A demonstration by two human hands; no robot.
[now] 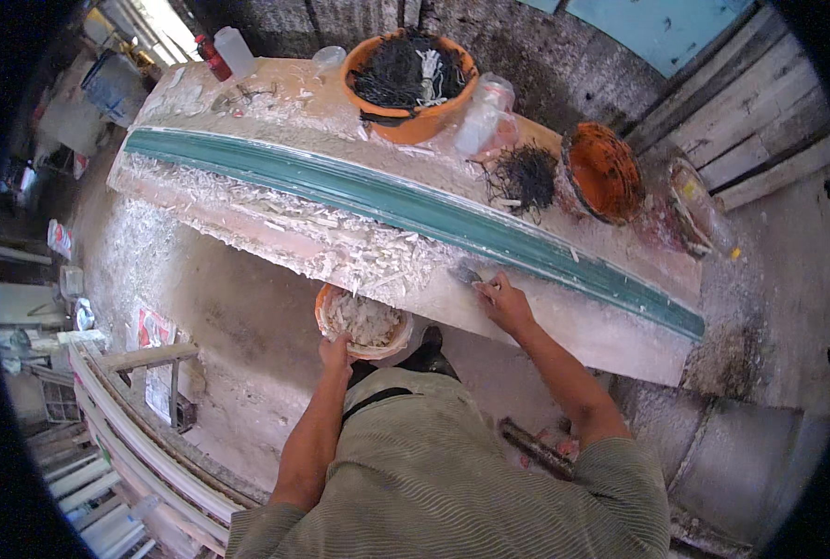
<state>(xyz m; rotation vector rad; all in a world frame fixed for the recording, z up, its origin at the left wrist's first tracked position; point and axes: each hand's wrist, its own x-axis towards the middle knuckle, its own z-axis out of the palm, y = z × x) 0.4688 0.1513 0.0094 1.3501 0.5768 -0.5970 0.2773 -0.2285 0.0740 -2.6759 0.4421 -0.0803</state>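
My left hand [336, 352] grips the rim of an orange bucket [377, 353], held just below the table's near edge. White plaster scraps [363, 317] fill the bucket. In my right hand [505, 306] is a small scraper [466, 273], its grey blade against the tabletop [610, 331] at the right end of a heap of broken plaster bits [368, 252]. Behind the heap, a long green moulding form [368, 198] lies across the table, with white crumbs along its edges.
An orange basin [415, 129] of dark fibres stands at the table's far side, beside clear plastic containers [485, 116]. To its right are loose black fibres [525, 177] and a tilted, stained orange bucket [610, 172]. Long white mouldings [144, 447] rest on a wooden rack at lower left.
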